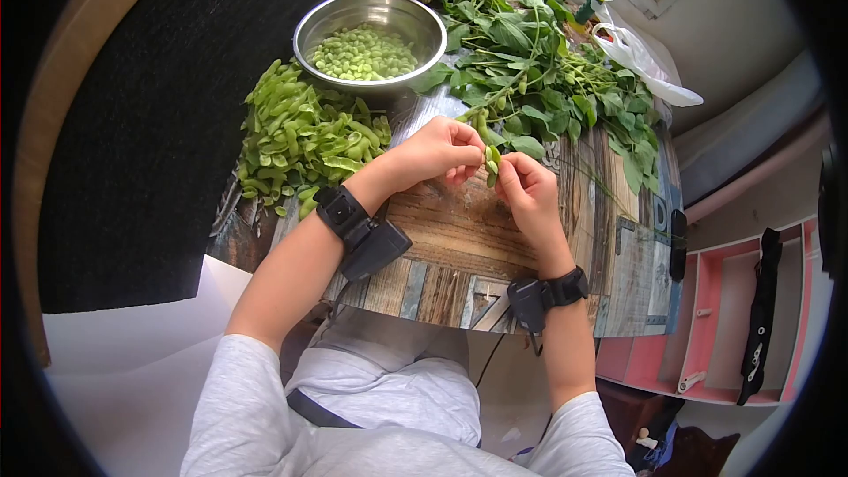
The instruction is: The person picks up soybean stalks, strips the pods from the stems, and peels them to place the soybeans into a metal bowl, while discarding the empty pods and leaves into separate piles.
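Between my two hands is a green bean pod [492,162], which looks split open with pale beans showing. My left hand [446,152] is closed with thumb and fingers pinched on the pod's left side. From the right, my right hand [528,187] pinches the same pod between thumb and forefinger. Behind my left hand, a steel bowl [432,46] holds many shelled green beans [364,54]. A heap of green pods [296,128] lies left of my left wrist. Leafy stalks with pods [530,62] spread beyond my hands.
The wood-patterned table [459,234] has a curved front edge close to my body. A white plastic bag [640,57] lies at the back right. Beside the table on the right stands a pink and white shelf [702,318]. Black devices are strapped to both wrists.
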Demonstrator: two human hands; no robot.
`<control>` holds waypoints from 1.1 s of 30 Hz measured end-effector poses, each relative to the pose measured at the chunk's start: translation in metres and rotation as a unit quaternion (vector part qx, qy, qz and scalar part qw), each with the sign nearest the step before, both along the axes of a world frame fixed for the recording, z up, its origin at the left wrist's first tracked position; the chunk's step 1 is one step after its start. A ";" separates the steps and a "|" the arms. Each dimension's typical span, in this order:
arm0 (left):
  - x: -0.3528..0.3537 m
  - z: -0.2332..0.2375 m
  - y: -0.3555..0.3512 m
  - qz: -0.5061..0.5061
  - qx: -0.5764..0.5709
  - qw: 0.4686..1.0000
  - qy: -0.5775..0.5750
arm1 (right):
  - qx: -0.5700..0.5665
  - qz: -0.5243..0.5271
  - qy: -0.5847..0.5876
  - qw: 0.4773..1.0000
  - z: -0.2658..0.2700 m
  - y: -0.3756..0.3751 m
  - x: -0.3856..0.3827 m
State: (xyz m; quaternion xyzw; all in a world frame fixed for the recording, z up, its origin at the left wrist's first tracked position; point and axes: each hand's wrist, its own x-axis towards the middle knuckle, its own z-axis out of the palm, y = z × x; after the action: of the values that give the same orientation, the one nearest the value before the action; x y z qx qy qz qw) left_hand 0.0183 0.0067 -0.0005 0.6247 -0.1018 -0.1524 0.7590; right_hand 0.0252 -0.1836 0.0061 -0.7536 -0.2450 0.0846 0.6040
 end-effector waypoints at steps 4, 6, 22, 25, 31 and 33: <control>-0.003 0.003 -0.005 0.020 0.000 1.000 0.011 | -0.006 -0.021 -0.011 1.000 -0.003 0.002 0.002; -0.004 0.003 -0.010 0.039 0.004 0.999 0.015 | -0.021 -0.081 -0.057 0.995 -0.006 0.003 0.004; -0.019 0.004 -0.031 0.204 0.162 0.953 -0.157 | -0.039 -0.095 -0.104 0.989 -0.007 0.003 0.004; -0.018 0.002 -0.031 0.216 0.209 0.934 -0.194 | -0.112 -0.085 -0.209 0.968 -0.004 0.005 0.002; -0.016 -0.005 -0.033 0.200 0.206 0.926 -0.244 | -0.068 -0.077 -0.211 0.972 -0.001 0.007 0.000; -0.016 -0.007 -0.035 0.200 0.176 0.928 -0.259 | -0.076 -0.061 -0.242 0.965 0.000 0.005 0.001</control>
State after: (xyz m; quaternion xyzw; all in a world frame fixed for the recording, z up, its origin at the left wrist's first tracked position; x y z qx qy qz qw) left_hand 0.0019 -0.0284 -0.0078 0.7734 -0.1395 0.1544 0.5987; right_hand 0.0258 -0.1784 0.0061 -0.8087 -0.3303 -0.1189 0.4721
